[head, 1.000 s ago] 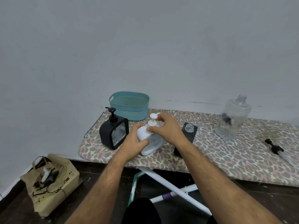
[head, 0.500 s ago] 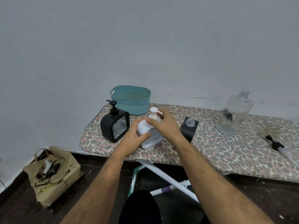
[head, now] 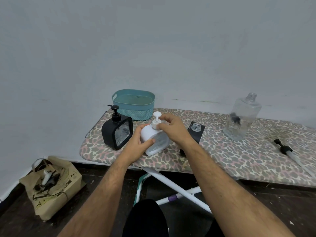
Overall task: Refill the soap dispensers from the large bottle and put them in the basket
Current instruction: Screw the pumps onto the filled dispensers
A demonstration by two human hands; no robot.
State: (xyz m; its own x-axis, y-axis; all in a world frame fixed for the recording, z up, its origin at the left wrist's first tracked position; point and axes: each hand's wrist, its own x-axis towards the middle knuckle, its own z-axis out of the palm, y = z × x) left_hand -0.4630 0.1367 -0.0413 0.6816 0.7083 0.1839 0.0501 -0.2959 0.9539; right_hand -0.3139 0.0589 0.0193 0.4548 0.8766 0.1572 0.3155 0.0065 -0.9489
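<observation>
Centrally, left hand (head: 136, 144) grips white dispenser (head: 154, 139); right hand (head: 172, 129) pinches its pump (head: 156, 119); board edge (head: 109, 162) near.

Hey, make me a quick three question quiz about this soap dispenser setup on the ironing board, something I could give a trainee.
1. True or false: the teal basket already holds a dispenser.
2. Which hand grips the body of the white dispenser?
A. left hand
B. right hand
3. Fill in: the loose black pump lies on the ironing board to the ____ of the large clear bottle.

Key
1. False; it looks empty.
2. A; the right hand's fingers are at the pump collar.
3. Right.
</observation>
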